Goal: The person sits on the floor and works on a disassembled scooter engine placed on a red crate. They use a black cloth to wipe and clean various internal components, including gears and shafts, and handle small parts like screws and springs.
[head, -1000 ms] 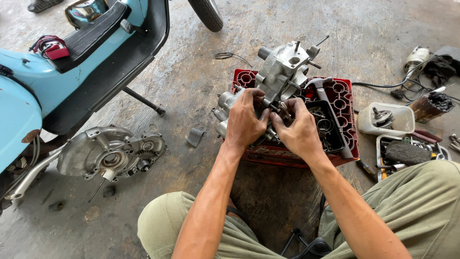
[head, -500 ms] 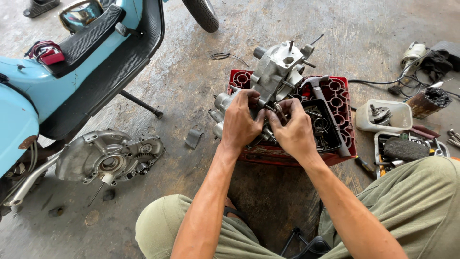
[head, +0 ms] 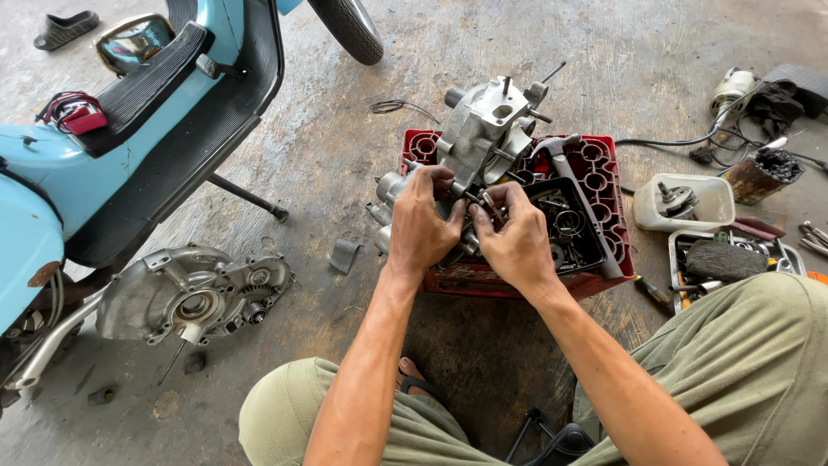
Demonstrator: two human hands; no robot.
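A grey cast-metal engine case (head: 479,136) with protruding studs rests on an upturned red plastic crate (head: 607,195). My left hand (head: 420,226) lies over the near side of the case, fingers curled on it. My right hand (head: 516,239) sits beside it, fingertips pinching a small metal part (head: 488,201) at the case. A black tray (head: 576,233) with springs and rings sits on the crate just right of my right hand. A hammer (head: 559,147) lies on the crate behind the tray.
A light blue scooter (head: 129,129) stands at the left with its tyre (head: 348,28) at the top. A grey engine cover (head: 191,293) lies on the concrete floor at the left. A white tub (head: 700,204), a tool tray (head: 723,259) and cables lie at the right. My knees fill the bottom.
Both hands stay on the engine case; fingers have shifted slightly around the small part. The camera view has moved a little.
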